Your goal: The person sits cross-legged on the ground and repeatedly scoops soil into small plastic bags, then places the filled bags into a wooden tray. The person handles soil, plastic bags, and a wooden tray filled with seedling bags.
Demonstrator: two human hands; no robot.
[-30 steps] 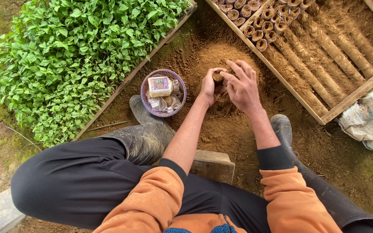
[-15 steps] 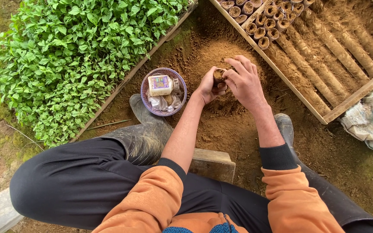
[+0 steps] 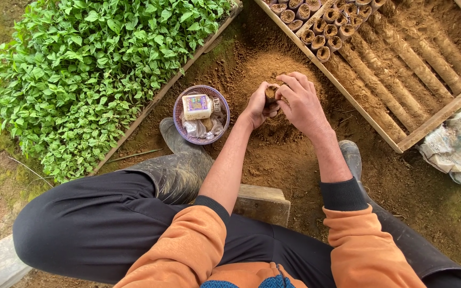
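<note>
My left hand grips a small soil-filled tube pot just above a mound of loose brown soil. My right hand rests over the pot's top, fingers curled and pressing on the soil in it. Both hands meet over the mound, between my knees. The pot's lower part is hidden by my fingers.
A purple bowl holding a small white packet and plastic bags sits left of the hands. A wooden tray of green seedlings lies far left. A wooden frame with rows of filled tube pots lies upper right. Rubber boots, a wooden block, a white sack.
The hands have stayed over the mound, shifting slightly while the right fingers work over the pot's top. Nothing else has moved.
</note>
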